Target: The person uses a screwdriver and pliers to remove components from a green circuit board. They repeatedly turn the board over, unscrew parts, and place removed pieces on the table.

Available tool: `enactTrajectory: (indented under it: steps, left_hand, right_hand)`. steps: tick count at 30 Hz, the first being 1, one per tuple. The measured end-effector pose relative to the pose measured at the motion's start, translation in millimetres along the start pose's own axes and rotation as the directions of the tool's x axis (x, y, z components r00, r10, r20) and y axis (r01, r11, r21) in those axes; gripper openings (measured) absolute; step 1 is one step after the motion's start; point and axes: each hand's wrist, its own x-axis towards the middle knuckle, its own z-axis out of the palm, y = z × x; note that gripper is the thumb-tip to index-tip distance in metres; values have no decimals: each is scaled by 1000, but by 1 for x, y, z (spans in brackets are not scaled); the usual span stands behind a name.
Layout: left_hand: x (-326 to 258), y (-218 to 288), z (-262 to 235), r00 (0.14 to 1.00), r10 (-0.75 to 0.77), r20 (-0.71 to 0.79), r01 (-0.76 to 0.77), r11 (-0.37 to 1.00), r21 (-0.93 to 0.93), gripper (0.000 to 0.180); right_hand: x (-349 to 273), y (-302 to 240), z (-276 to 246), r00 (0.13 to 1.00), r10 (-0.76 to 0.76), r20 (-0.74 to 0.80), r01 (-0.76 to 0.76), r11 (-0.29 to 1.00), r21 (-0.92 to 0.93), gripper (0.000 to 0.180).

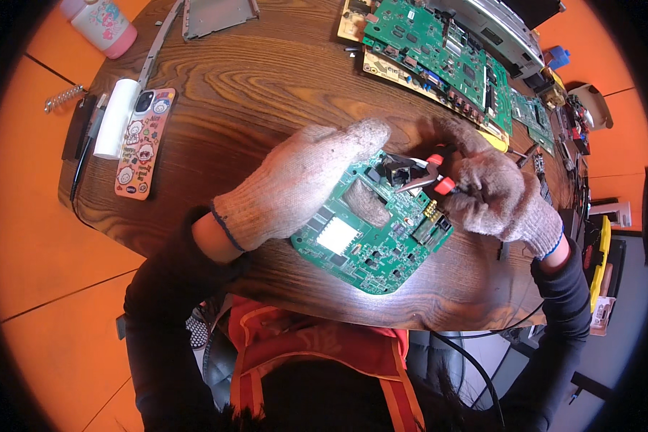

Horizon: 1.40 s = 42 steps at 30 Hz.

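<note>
A green circuit board (385,268) is tilted above the near part of the table, with a white square and metal connectors on it. My left hand (288,183), in a soiled white knitted glove, grips its upper left edge. In my gloved right hand (493,187) are small pliers with red grips (445,186). Their metal jaws reach a dark boxy connector (398,173) near the board's far edge; whether they bite on it I cannot tell. A grey-brown oval patch (367,204) shows mid-board, its nature unclear.
Stacked green and tan boards (428,43) lie at the far right beside a metal casing (493,29). A yellow-handled tool (494,141) is behind my right hand. On the left are a patterned phone (145,144), a white roll (117,119) and a pink-white bottle (101,27).
</note>
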Motion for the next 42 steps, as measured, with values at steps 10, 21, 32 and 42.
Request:
enactTrajectory:
  steps: [10, 21, 32, 42]
  left_hand:
    - [8, -10, -19, 995, 38, 89, -51, 987, 153, 42]
    - [3, 5, -27, 885, 324, 334, -440, 350, 827, 38]
    - [2, 0, -36, 719, 455, 525, -601, 27, 799, 39]
    - [-8, 27, -19, 904, 58, 424, -374, 591, 715, 32]
  right_hand:
    - [3, 22, 16, 969, -236, -77, 226, 967, -120, 26]
    - [-13, -16, 18, 848, -390, -359, -6, 669, -743, 38]
    - [-14, -31, 16, 898, -369, -241, -80, 400, -913, 79]
    - [-18, -55, 5, 969, -241, -60, 182, 852, -491, 24]
